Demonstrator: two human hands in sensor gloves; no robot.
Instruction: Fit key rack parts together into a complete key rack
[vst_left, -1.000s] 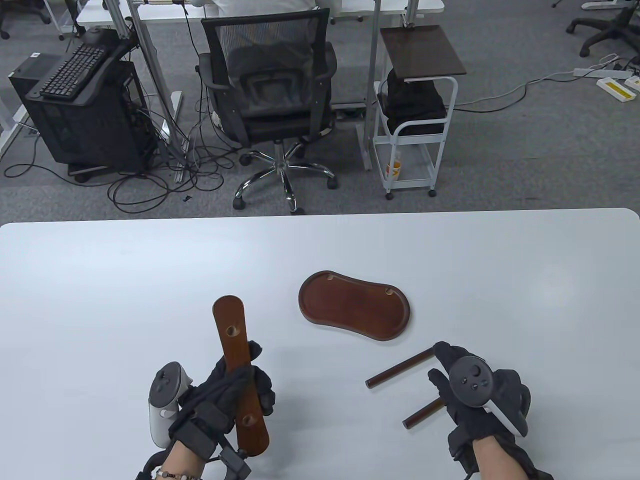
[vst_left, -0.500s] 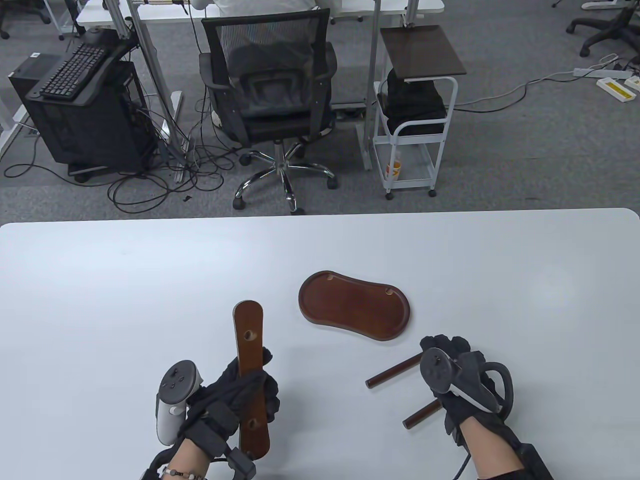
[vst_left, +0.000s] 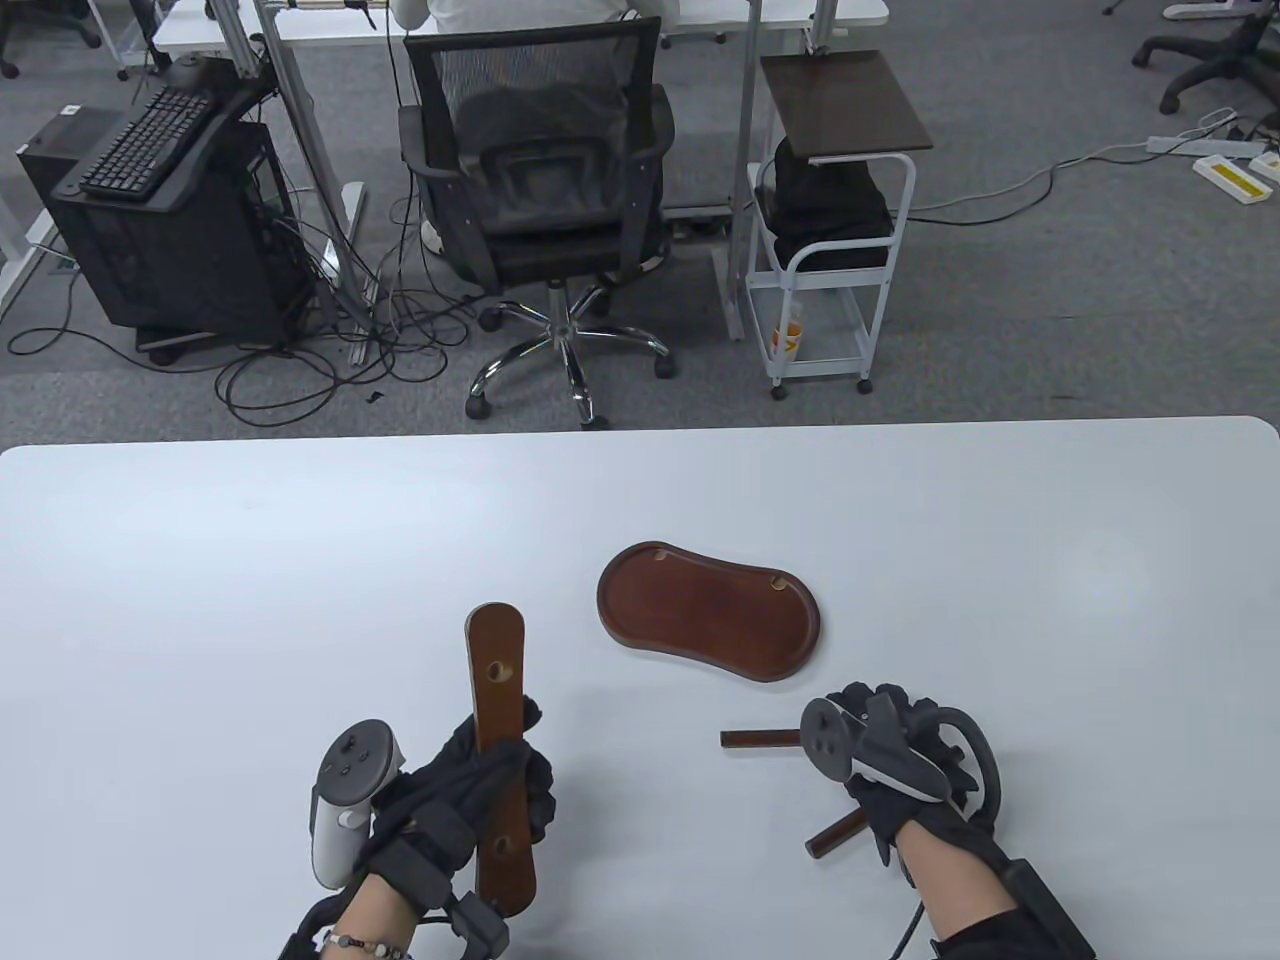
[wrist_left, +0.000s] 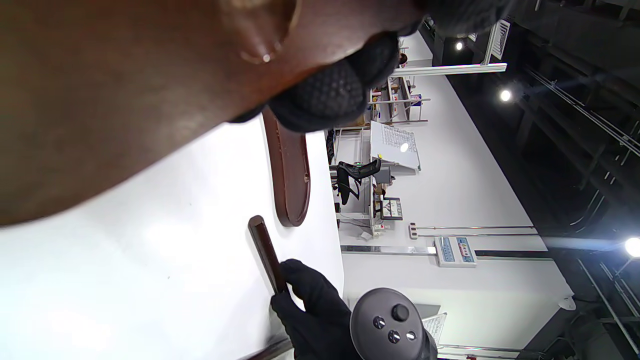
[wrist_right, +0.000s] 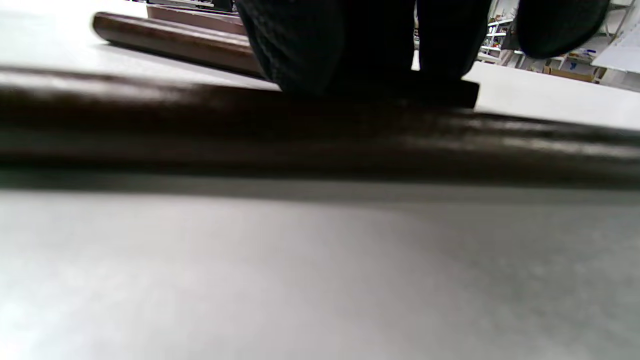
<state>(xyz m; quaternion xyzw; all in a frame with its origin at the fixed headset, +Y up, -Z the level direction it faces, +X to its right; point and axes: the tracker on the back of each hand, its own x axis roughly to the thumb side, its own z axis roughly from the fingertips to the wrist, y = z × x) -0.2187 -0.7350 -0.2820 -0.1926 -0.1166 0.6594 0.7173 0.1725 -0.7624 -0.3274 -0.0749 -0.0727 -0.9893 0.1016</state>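
Note:
My left hand (vst_left: 520, 775) grips a long wooden bar (vst_left: 497, 690) with two holes and holds it pointing away from me; in the left wrist view the bar (wrist_left: 100, 100) fills the top left under my fingertips (wrist_left: 325, 95). My right hand (vst_left: 862, 722) grips the right end of a dark dowel (vst_left: 758, 739), which lies level and points left. That dowel (wrist_left: 265, 250) and my right hand (wrist_left: 315, 310) also show in the left wrist view. A second dowel (vst_left: 838, 835) lies on the table under my right wrist and crosses the right wrist view (wrist_right: 300, 135). The peanut-shaped wooden base (vst_left: 708, 612) lies flat between my hands, farther back.
The white table (vst_left: 200, 560) ends in a far edge just behind the base. Beyond it stand an office chair (vst_left: 540, 180), a white cart (vst_left: 835, 200) and a computer tower (vst_left: 160, 220).
My right hand closed on the upper dowel and swung it from slanted to level, its free end pointing left. My left hand shifted right and turned the bar upright, then stayed still.

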